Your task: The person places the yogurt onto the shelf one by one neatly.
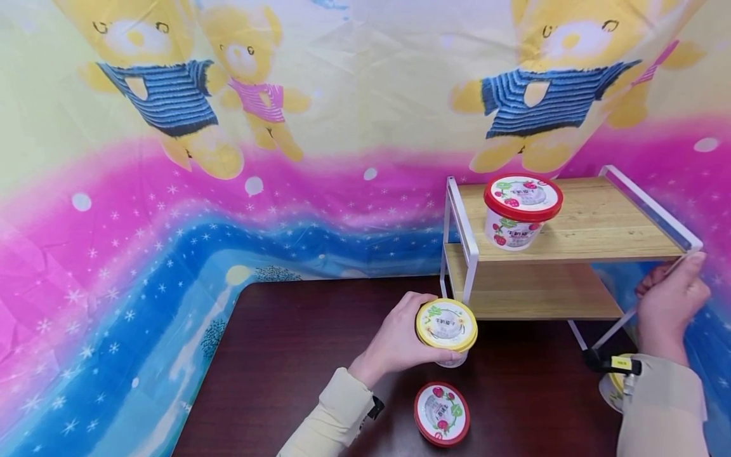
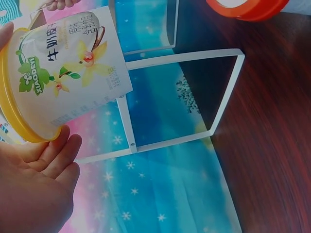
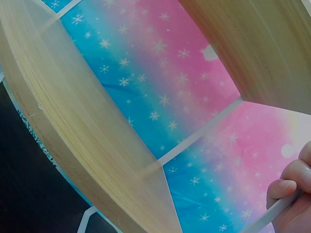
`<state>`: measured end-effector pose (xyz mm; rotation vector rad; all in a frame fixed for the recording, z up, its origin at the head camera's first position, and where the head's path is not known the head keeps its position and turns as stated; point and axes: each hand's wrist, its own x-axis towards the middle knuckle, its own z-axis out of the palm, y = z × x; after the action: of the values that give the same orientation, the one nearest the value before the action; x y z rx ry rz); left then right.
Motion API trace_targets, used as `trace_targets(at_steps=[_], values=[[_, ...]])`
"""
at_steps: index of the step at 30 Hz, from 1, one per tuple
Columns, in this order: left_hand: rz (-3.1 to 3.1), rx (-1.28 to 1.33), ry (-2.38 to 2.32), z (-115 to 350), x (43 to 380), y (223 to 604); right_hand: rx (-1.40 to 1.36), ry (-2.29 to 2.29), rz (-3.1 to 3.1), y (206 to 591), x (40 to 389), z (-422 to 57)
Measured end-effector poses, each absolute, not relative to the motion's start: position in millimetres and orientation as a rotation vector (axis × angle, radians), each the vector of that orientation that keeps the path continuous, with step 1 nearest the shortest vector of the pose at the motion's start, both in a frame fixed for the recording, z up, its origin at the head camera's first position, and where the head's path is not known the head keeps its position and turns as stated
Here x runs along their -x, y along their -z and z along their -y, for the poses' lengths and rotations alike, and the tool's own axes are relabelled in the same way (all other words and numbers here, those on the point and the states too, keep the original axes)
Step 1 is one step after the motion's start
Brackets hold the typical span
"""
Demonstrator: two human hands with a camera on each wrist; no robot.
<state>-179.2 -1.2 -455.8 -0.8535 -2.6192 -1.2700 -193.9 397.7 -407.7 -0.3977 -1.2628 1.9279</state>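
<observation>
While the right hand (image 1: 674,301) grips the white frame (image 1: 657,209) of the shelf (image 1: 617,222), left hand (image 1: 396,333) curled round 1 yellow-lidded tub (image 1: 447,325), white wall, green leaf logo (image 2: 33,75), yellow blossoms (image 2: 90,60), dark lettering, held near shelf's left front corner, 1 red-lidded tub (image 1: 516,228) on top.

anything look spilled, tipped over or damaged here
Nothing stands out. The red-lidded tub on the top shelf is upright, the lower tub and the yellow-lidded tub in the left hand have lids on, and no spill shows. The tub by the right sleeve is mostly hidden.
</observation>
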Motion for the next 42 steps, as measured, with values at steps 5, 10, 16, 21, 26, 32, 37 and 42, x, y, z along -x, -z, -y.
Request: trace_targets(at_steps=[5, 10, 16, 21, 26, 32, 37, 42], values=[[2.606, 0.877, 1.267, -1, 178, 455, 0.385, -1.929, 1.263, 408, 194, -398], [2.601, 0.898, 1.278, -4, 176, 455, 0.372, -1.928, 1.262, 409, 194, -397], [2.601, 0.91, 1.272, -8, 174, 455, 0.374, -1.917, 1.273, 409, 194, -397], [2.61, 0.915, 1.264, -11, 172, 454, 0.387, -1.903, 1.291, 409, 193, -398], [2.613, 0.928, 1.277, -14, 170, 454, 0.389, -1.897, 1.293, 408, 193, -398], [2.617, 0.933, 1.274, -15, 169, 455, 0.419, -1.878, 1.297, 407, 194, -397], [2.6, 0.952, 1.282, -16, 169, 455, 0.441, -1.86, 1.297, 407, 195, -397], [2.589, 0.974, 1.291, -19, 168, 454, 0.418, -1.902, 1.246, 407, 196, -397]])
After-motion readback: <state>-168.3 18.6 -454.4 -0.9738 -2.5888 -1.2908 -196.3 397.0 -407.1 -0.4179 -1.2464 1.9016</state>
